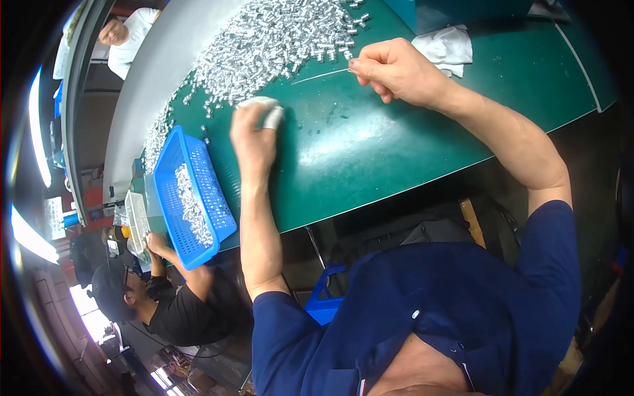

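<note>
1. Here we are, I'm looking down through the head camera: the right hand has thumb and forefinger pinched together on one end of a thin rod, its other fingers loosely curled.
2. The rod reaches left over the green table, its free end near the pile of small metal parts but with no part on it that I can make out.
3. Over to the left hand: fingers bent in, something white about the fingertips. Cover or cloth, I can't tell, nor whether a part is gripped within.
4. That hand sits at the pile's near edge; the blue basket, partly filled with metal parts, stands just left of it.
5. My call: this is the picking-up stage, rod ready, parts at hand.
6. The next move, I'd judge, calls for a steady rod and the left fingers bringing a part to its free tip.
</note>
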Demonstrator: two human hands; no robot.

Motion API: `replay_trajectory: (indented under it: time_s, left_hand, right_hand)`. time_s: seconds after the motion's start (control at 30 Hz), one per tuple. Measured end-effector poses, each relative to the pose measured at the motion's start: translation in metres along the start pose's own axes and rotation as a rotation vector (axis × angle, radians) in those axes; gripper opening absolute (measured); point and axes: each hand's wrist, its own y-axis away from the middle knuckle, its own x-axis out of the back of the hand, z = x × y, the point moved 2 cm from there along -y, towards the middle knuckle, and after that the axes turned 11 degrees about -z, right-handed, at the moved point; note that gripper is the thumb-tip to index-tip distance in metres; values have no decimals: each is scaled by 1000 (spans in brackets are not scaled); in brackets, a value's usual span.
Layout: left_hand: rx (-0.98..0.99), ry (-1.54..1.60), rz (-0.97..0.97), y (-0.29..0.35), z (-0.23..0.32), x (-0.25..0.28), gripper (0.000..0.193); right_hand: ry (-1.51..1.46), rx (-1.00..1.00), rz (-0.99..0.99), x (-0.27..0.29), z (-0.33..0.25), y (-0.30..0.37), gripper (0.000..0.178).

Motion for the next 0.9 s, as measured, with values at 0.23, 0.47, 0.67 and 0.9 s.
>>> replay_trajectory:
  time_s: [0.23, 0.47, 0.67, 0.9]
  left_hand:
    - [78, -64, -45, 7, -7, -8, 16]
    - [-46, -38, 67, 6, 10, -2, 18]
    - [334, 1226, -169, 10, 5, -21, 23]
    - [252, 1149, -245, 12, 12, -22, 23]
  right_hand:
    - [4, 32, -44, -2, 4, 2, 37]
    - [138, 190, 12, -2, 4, 4, 26]
    - [231, 493, 142, -10, -6, 10, 9]
    - [272, 596, 145, -10, -14, 13, 6]
